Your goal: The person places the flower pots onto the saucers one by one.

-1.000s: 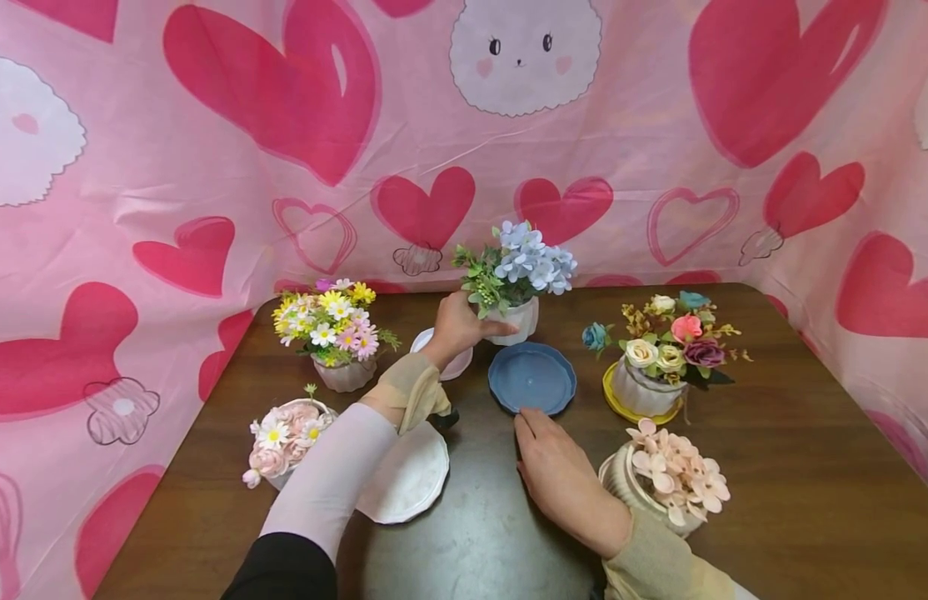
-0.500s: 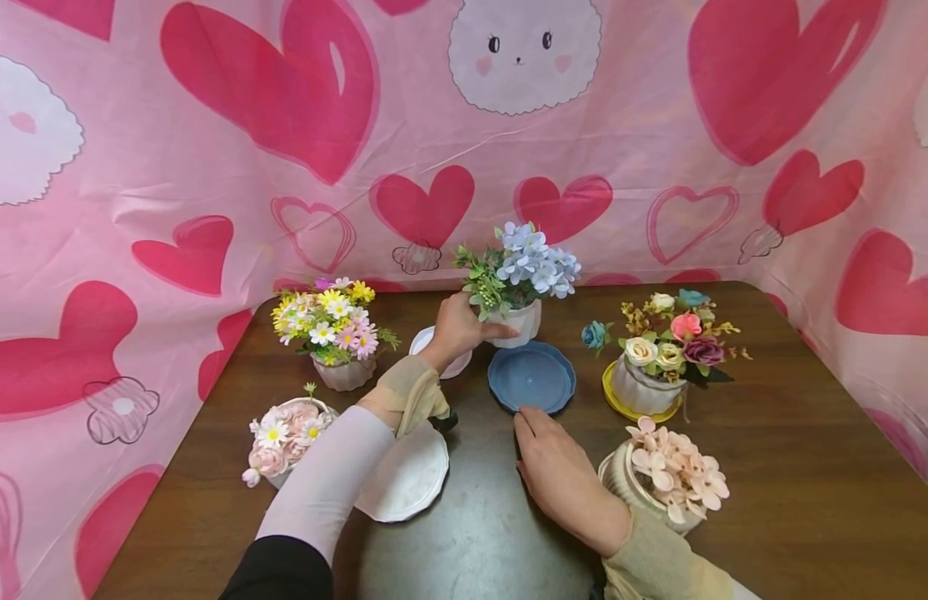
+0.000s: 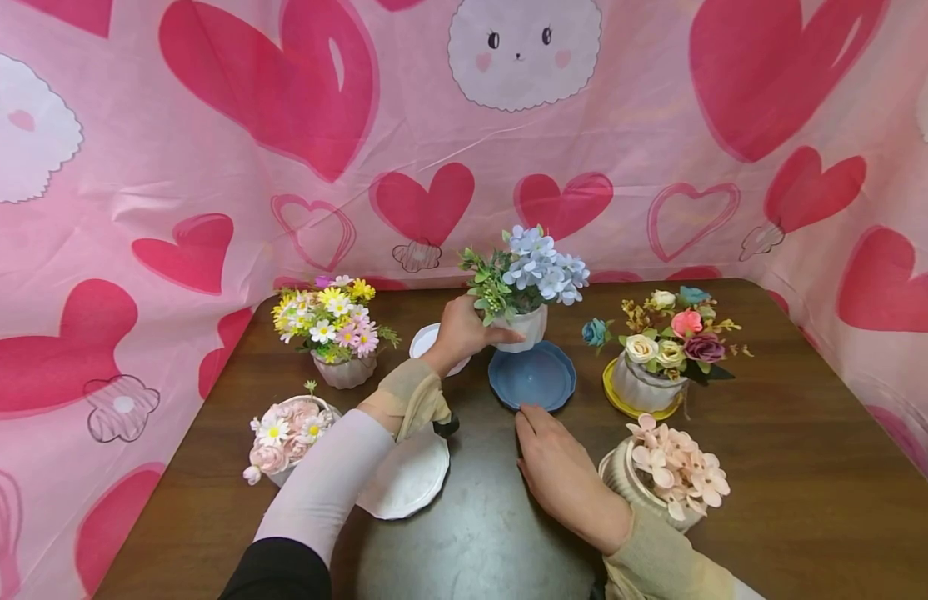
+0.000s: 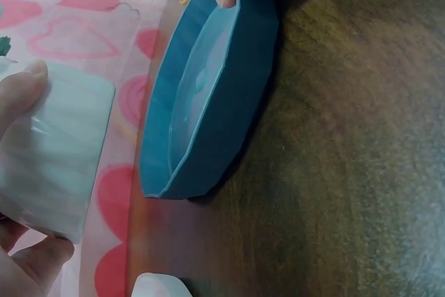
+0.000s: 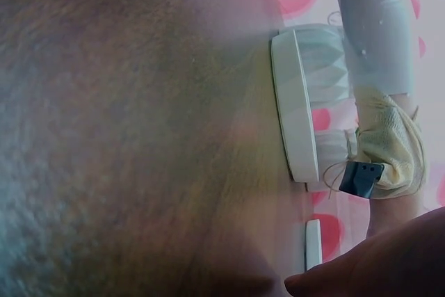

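My left hand (image 3: 464,329) grips a white ribbed flowerpot (image 3: 530,327) of blue hydrangeas (image 3: 541,265) by its side, fingers behind it and thumb in front. In the left wrist view the pot (image 4: 66,151) hangs above table level, its base apart from the blue saucer (image 4: 243,102). That saucer (image 3: 531,379) lies just in front of the pot in the head view. My right hand (image 3: 565,479) rests low at the saucer's near side, extended fingertips touching its rim. In the right wrist view only a dark part of that hand (image 5: 375,262) shows.
On the left stand a daisy pot (image 3: 344,371) and a pink rose pot (image 3: 280,442), near a large white saucer (image 3: 411,479) and a small pale one (image 3: 425,337). At right, a rose pot (image 3: 644,379) sits on a yellow saucer (image 3: 610,396); a peach-flowered pot (image 3: 636,492) stands closer.
My left hand has carried the hydrangea pot slightly to the right and towards the blue saucer's far rim. The right hand and the saucer have stayed in place.
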Available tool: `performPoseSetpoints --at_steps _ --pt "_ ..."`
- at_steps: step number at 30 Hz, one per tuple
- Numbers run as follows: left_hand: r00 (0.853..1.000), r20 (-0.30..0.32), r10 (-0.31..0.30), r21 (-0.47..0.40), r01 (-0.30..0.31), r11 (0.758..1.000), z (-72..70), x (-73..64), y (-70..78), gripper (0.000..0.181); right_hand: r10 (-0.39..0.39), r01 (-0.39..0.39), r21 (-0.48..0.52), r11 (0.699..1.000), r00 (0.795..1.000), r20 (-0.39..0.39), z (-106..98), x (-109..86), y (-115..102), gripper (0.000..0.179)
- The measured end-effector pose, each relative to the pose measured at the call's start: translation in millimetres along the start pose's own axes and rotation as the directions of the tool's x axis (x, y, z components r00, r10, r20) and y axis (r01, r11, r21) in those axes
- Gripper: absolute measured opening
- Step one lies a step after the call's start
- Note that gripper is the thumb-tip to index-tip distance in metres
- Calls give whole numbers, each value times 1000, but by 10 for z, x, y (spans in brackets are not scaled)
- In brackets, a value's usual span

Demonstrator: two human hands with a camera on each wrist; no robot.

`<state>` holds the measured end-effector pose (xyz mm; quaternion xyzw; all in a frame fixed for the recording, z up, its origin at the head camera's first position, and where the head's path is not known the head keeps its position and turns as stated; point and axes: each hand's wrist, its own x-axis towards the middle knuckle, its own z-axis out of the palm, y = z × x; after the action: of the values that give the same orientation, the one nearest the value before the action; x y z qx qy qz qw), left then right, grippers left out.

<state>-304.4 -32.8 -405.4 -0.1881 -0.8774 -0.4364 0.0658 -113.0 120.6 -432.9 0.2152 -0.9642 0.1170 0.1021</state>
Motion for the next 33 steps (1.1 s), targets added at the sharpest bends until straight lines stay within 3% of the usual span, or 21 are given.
performPoseSetpoints --at_steps 24,33 --pt "999 34 -19 -30 20 999 -9 -97 74 77 -7 7 4 1000 1000 5 -7 -15 3 54" --pt "999 48 25 -29 -23 999 -9 -139 69 76 13 -13 4 1000 999 29 -12 -8 -4 55"
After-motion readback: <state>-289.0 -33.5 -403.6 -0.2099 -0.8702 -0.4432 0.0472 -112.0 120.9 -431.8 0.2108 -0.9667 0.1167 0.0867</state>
